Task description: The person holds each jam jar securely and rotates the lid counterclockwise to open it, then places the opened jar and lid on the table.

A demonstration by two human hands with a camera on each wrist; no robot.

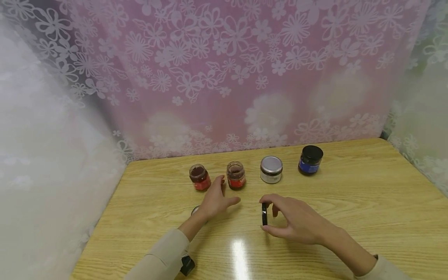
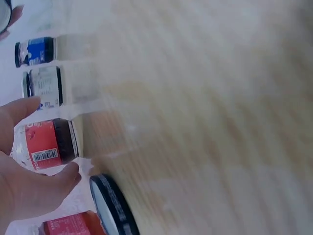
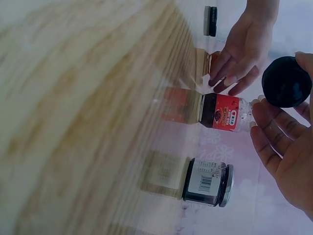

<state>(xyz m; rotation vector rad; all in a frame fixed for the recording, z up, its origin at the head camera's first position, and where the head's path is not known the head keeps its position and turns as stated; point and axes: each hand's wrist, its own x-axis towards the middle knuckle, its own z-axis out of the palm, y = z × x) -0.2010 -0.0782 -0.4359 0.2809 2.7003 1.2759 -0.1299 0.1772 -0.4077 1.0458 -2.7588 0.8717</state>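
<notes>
Right hand [image 1: 297, 221]: thumb below, fingertips above, pinching a black lid [image 1: 264, 214] by opposite edges. The lid stands on edge between them (the right wrist view shows one dark round face), to the right of the middle jar [image 1: 236, 182] and nearer the person, apart from it.

Left hand [image 1: 215, 200]: fingers spread, thumb held away, nothing gripped. It sits on the near side of the middle jar, between it and the left jar [image 1: 201, 183]; contact with either I cannot tell. Both jars stand upright on the wooden desk [image 1: 350, 202], red-labelled and uncapped, dark contents inside.

A loose lid [image 2: 115, 205] lies below the left wrist, pale inside facing up, partly hidden by the forearm in the head view.

Right of the middle jar: a white-labelled jar [image 1: 271, 177] with a silver top, then a blue-labelled jar [image 1: 309, 166] with a black one, both upright and capped. Behind the desk hangs a pink floral cloth [image 1: 224, 77].
</notes>
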